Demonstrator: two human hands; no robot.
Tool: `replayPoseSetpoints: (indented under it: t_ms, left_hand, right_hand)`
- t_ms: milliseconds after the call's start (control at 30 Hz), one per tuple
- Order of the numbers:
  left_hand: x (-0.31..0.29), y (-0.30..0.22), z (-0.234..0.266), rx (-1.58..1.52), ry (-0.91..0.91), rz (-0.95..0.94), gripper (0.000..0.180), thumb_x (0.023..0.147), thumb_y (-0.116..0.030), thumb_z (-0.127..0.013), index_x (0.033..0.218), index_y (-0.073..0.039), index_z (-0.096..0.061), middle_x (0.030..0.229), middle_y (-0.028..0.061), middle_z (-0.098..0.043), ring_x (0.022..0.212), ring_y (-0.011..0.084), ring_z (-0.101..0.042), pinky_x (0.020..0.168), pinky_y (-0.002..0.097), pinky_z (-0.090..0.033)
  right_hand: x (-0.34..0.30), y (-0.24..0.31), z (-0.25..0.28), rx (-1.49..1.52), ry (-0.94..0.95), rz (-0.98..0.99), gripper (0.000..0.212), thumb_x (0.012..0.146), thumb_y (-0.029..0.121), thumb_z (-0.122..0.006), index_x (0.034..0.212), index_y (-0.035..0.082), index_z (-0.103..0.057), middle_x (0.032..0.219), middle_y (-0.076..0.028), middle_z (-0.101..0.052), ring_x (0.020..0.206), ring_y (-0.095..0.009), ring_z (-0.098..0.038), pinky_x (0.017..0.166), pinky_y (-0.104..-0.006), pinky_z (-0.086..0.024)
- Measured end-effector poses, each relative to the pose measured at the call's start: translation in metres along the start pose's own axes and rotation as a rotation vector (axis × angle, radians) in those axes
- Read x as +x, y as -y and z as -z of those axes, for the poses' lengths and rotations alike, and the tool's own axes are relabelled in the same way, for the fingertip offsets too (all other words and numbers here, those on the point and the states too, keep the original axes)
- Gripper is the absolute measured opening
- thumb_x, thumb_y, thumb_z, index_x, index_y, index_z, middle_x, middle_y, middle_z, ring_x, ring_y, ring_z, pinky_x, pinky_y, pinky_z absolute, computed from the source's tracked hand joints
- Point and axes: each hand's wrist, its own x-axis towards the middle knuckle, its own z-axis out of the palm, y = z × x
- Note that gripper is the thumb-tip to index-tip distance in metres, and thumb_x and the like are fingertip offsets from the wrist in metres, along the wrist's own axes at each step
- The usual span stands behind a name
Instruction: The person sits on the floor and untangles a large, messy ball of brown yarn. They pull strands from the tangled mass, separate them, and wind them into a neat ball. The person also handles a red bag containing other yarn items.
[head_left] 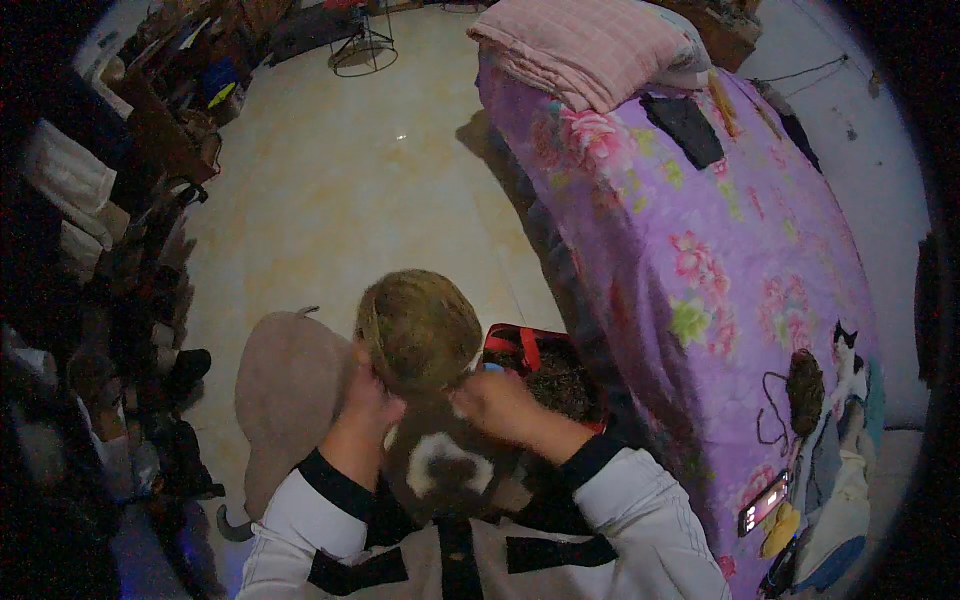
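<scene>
A round olive-brown thing (420, 330), fuzzy or fibrous on the surface, sits between my hands above my lap. I cannot make out its kind. My left hand (372, 402) is closed at its lower left edge, with some fingers hidden behind it. At the lower right edge my right hand (497, 402) is closed in a pinch. Below them a brown cloth with a white patch (450, 465) covers my lap. Close to my left forearm is a flat taupe thing with a rounded top and a small stem (290, 375).
To the right of my hands stands an open black case with red trim (565, 385), dark fibrous stuff inside. The bed with a purple floral sheet (650, 270) runs along the right, bearing folded pink bedding (590, 45) and a phone (765, 503). Shelves of clutter line the left.
</scene>
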Motion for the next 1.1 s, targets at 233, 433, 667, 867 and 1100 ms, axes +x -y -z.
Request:
replayPoseSetpoints:
  t_ms: [233, 433, 667, 867, 1100]
  left_hand:
    - [0.020, 0.009, 0.015, 1.177, -0.008, -0.484, 0.061, 0.060, -0.011, -0.066, 0.112, -0.007, -0.035, 0.102, 0.0083, -0.046, 0.096, 0.0172, -0.045, 0.084, 0.0304, -0.038]
    - [0.004, 0.019, 0.000, 0.961, 0.388, -0.117, 0.066, 0.054, -0.022, -0.069, 0.110, -0.006, -0.037, 0.101, 0.0049, -0.045, 0.097, 0.0155, -0.044, 0.086, 0.0281, -0.034]
    - [0.018, 0.006, 0.034, 0.115, 0.150, -0.151, 0.061, 0.067, -0.030, -0.064, 0.116, -0.010, -0.035, 0.112, 0.0082, -0.044, 0.105, 0.0239, -0.044, 0.086, 0.0401, -0.041]
    - [0.025, 0.010, 0.017, 0.867, -0.071, -0.390, 0.054, 0.062, -0.011, -0.062, 0.110, -0.008, -0.037, 0.102, 0.0075, -0.047, 0.097, 0.0186, -0.046, 0.082, 0.0322, -0.040]
    - [-0.004, 0.025, 0.003, 0.624, 0.343, 0.030, 0.060, 0.058, -0.012, -0.064, 0.111, -0.007, -0.037, 0.105, 0.0065, -0.045, 0.101, 0.0180, -0.044, 0.088, 0.0311, -0.035]
  right_hand:
    - [-0.026, 0.016, 0.047, 0.503, -0.280, 0.310, 0.013, 0.079, 0.015, -0.050, 0.079, 0.002, -0.053, 0.071, -0.012, -0.055, 0.065, -0.028, -0.055, 0.058, -0.0338, -0.043]
    - [0.007, -0.033, 0.040, 0.583, -0.519, 0.133, 0.020, 0.082, 0.018, -0.048, 0.075, 0.001, -0.052, 0.063, -0.010, -0.054, 0.060, -0.018, -0.052, 0.054, -0.0303, -0.041]
    - [0.005, -0.022, 0.005, 0.180, -0.275, 0.115, 0.013, 0.079, 0.014, -0.047, 0.084, 0.003, -0.052, 0.074, -0.018, -0.055, 0.068, -0.035, -0.052, 0.060, -0.0399, -0.042]
    - [-0.027, 0.023, 0.042, 0.359, -0.083, 0.464, 0.012, 0.078, 0.014, -0.049, 0.082, 0.004, -0.053, 0.074, -0.013, -0.056, 0.068, -0.029, -0.055, 0.059, -0.0346, -0.044]
    - [0.002, -0.029, 0.041, 0.453, -0.481, 0.054, 0.021, 0.081, 0.020, -0.050, 0.075, 0.000, -0.053, 0.064, -0.012, -0.054, 0.059, -0.023, -0.052, 0.056, -0.0302, -0.042]
